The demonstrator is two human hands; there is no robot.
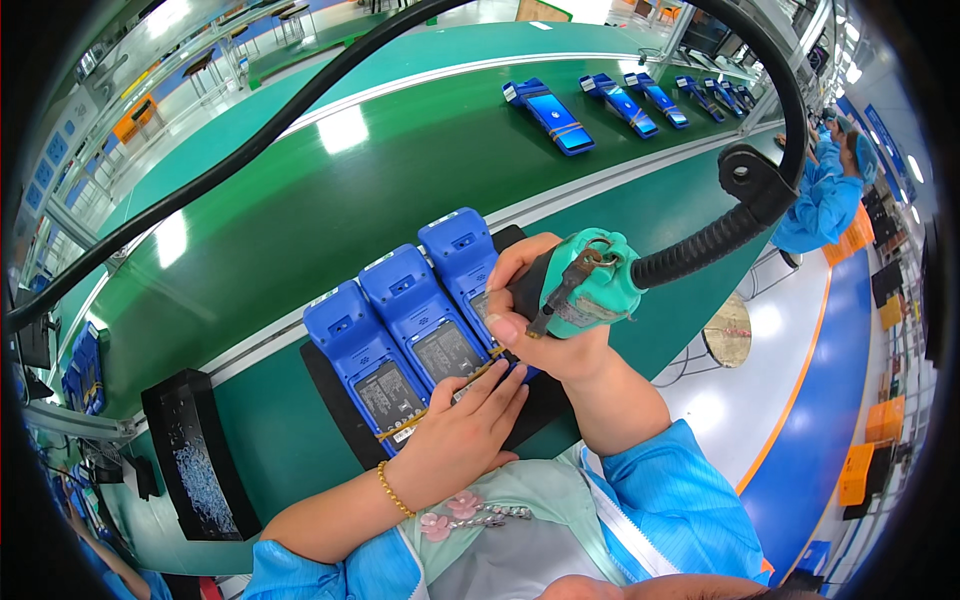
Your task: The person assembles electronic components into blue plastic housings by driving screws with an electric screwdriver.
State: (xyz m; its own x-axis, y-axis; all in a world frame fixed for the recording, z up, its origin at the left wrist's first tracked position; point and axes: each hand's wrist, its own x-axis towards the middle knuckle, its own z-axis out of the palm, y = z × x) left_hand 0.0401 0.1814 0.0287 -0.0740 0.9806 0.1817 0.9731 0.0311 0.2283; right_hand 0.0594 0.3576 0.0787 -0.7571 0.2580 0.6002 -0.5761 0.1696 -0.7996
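"Blue handheld devices (405, 290) lie mid-frame, 3 abreast. Why?"

"Probably for easy reach: the right hand (572, 350) grips the green corded tool (592, 290), while the left hand (458, 432), fingers extended, lies over them, perhaps steadying."

A bright blue, finely striped jacket (690, 510) with a white zip (632, 527), over a pale green top (550, 482) bearing pink flowers (465, 504) and silvery braid (505, 514); a gold bead bracelet (392, 490) circles the left wrist (416, 478).
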